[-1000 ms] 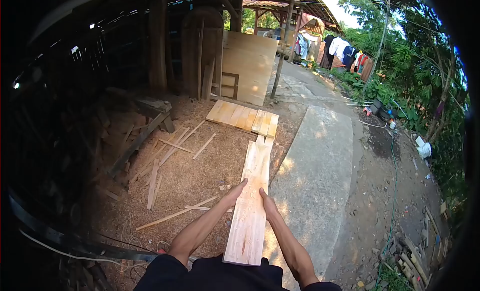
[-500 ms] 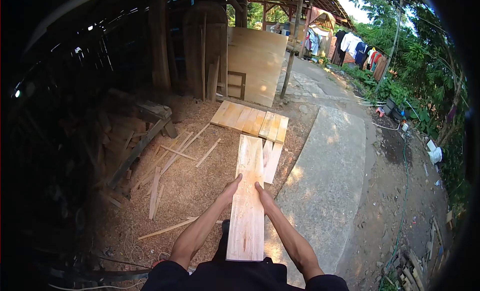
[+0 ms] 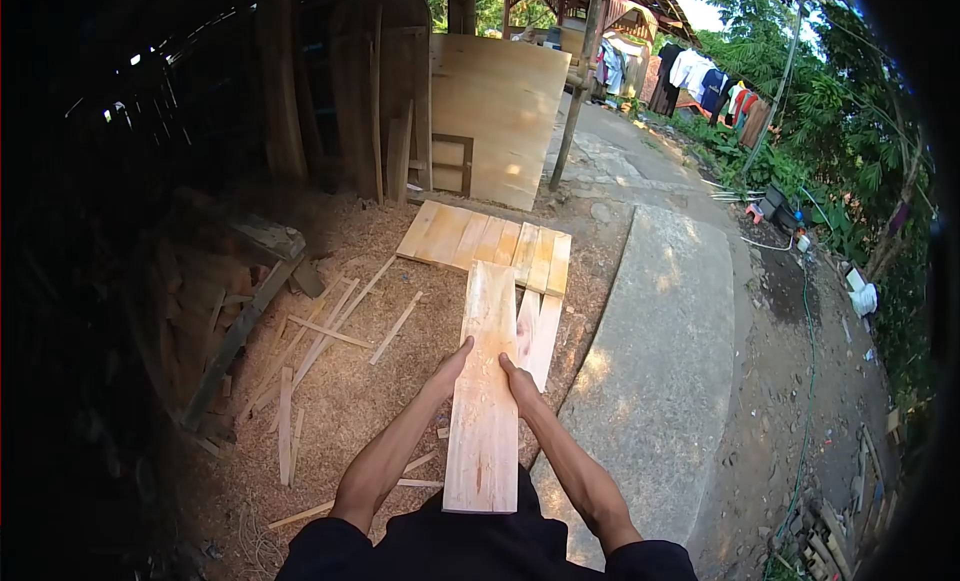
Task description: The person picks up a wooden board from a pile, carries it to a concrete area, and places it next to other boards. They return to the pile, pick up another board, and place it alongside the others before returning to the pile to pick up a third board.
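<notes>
A long pale wooden board (image 3: 482, 431) extends away from my body, its near end close to my torso. My left hand (image 3: 452, 367) grips its left edge, thumb along the side. On the opposite edge, my right hand (image 3: 518, 383) holds it with the thumb on the upper face; the other fingers of both hands are hidden beneath. Beyond the board's far end lies a row of planks (image 3: 470, 236) side by side on the ground. Two narrower boards (image 3: 543, 331) stick out from under that row, partly covered by the held board.
Thin wood strips (image 3: 335, 311) are scattered over sawdust on the left, near a dark timber beam (image 3: 240, 326). A large plywood sheet (image 3: 500, 121) leans upright behind the planks. To the right runs a concrete path (image 3: 660, 381), with a green hose (image 3: 806, 381) past it.
The held board has shifted slightly left and toward the top of the view, both hands still on it. The surroundings have slid left as the head view turned a little.
</notes>
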{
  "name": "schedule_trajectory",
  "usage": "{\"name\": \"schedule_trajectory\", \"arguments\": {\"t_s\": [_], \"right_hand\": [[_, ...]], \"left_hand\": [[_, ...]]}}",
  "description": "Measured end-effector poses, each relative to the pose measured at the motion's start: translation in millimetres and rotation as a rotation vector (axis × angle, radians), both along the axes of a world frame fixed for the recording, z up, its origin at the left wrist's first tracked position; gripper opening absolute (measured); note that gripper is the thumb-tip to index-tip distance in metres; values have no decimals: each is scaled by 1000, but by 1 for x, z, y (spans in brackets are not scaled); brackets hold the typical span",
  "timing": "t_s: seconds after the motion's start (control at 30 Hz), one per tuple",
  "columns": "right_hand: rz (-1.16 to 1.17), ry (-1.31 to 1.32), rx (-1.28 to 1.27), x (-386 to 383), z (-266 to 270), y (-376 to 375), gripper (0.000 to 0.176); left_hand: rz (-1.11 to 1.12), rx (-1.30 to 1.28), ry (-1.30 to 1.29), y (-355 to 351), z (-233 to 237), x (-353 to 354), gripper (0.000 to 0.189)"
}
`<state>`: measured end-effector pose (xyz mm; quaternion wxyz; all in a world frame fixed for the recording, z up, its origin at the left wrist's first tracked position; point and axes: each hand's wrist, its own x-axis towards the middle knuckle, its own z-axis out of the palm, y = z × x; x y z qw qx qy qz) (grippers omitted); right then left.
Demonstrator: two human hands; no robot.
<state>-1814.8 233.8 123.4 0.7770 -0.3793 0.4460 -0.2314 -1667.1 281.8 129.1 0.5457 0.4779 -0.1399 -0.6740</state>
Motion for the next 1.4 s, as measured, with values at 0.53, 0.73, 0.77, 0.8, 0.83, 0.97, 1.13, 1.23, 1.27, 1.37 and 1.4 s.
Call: {"name": "schedule_trajectory", "arguments": {"t_s": [0.53, 0.73, 0.77, 0.8, 0.83, 0.97, 1.13, 1.23, 1.27, 1.37, 1.4], "right_hand": [[-21, 41, 33, 104, -48, -227, 55], [-24, 111, 83, 123, -71, -285, 55], [-65, 127, 19, 134, -83, -308, 58], [-75, 137, 32, 141, -86, -319, 58], [-50, 159, 114, 143, -89, -331, 57], [-85, 208, 110, 162, -124, -356, 57], [-111, 201, 269, 173, -200, -384, 54], [-154, 179, 326, 169, -255, -383, 50], [-175, 162, 354, 167, -276, -386, 49], [-181, 160, 421, 159, -326, -386, 48], [-173, 166, 431, 155, -342, -387, 47]], "left_hand": [[-68, 96, 49, -238, -85, 113, 58], [-107, 160, 174, -303, -105, 133, 58], [-93, 171, 139, -323, -119, 141, 58], [-78, 178, 98, -332, -126, 146, 59], [-88, 190, 109, -344, -132, 151, 59], [-129, 287, 204, -384, -175, 169, 64], [-132, 393, 48, -399, -274, 178, 69], [-213, 468, -2, -401, -321, 177, 72], [-204, 469, -114, -404, -337, 173, 73], [-183, 545, -169, -402, -386, 164, 75], [-169, 591, -119, -403, -401, 160, 76]]}}
